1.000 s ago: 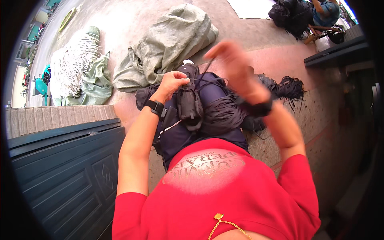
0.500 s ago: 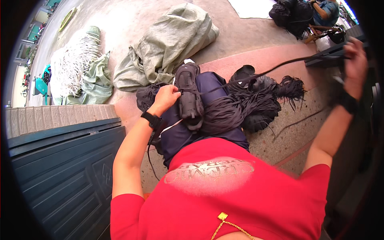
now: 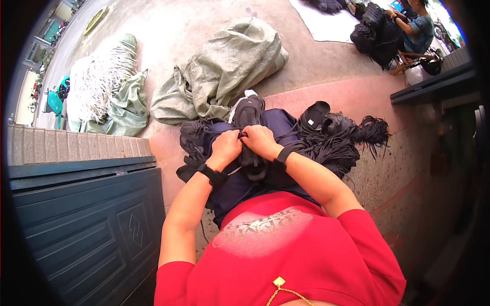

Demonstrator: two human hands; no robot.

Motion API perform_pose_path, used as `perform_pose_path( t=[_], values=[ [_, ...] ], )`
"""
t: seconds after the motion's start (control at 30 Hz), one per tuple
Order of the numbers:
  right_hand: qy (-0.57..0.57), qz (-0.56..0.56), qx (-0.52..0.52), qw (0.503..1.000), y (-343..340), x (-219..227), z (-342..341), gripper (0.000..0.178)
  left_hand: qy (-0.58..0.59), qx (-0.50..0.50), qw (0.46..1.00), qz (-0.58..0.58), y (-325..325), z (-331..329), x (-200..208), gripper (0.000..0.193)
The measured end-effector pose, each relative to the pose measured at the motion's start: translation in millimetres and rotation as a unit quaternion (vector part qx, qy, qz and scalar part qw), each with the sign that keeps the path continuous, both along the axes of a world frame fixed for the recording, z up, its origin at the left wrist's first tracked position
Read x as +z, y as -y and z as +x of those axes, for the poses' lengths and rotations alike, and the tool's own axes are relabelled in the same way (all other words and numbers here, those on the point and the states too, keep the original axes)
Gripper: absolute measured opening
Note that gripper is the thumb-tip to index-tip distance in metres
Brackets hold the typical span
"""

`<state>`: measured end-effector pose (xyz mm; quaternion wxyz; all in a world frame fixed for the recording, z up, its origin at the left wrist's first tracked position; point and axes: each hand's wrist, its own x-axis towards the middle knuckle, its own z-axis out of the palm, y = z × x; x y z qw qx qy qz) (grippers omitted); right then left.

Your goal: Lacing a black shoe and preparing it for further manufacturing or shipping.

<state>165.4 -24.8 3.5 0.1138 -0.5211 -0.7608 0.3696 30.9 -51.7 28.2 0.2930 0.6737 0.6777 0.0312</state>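
1. Grasping the dark shoe at its lacing, the left hand and right hand pinch side by side, fingers curled inward; the strand between their fingertips is too dark and small to make out.
2. At the far left, a teal object stands near the picture's curved rim, beyond a low tiled wall. Below that wall is a blue-grey panelled door.
3. Next along, a heap of white strips spills over a green sheet on the ground.
4. Left of centre, a grey-green sack lies slumped and creased, just beyond the person's knees.
5. In the middle, the shoe rests lengthwise on the dark trousers, its pale-edged end pointing away from the red shirt. A black band circles each wrist.
6. Right of the shoe, a bundle of dark strands drapes beside the thigh, with a dark, open-topped item at its far side.
7. At upper right, a white sheet lies on the ground near a black pile; another person sits just beside that pile.
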Motion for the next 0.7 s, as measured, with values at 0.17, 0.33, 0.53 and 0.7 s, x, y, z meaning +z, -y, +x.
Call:
perform_pose_path(
  t=[0.17,0.33,0.53,0.7],
  values=[
    [0.083,0.177,0.081,0.977,6,-8,-6,0.017,0.062,0.02,0.998,0.012,-6,-11,-11,0.027],
    [0.164,0.295,0.149,0.929,5,-6,-10,0.011,0.095,0.035,0.994,0.029,-6,-10,-23,0.027],
    [0.024,0.069,0.222,0.972,37,20,19,0.024,0.172,0.061,0.974,0.134,-14,-19,-22,0.017],
    [-0.082,-0.073,0.142,0.984,60,36,47,0.027,0.078,-0.075,0.993,0.047,-39,-4,-17,0.011]
  ],
)
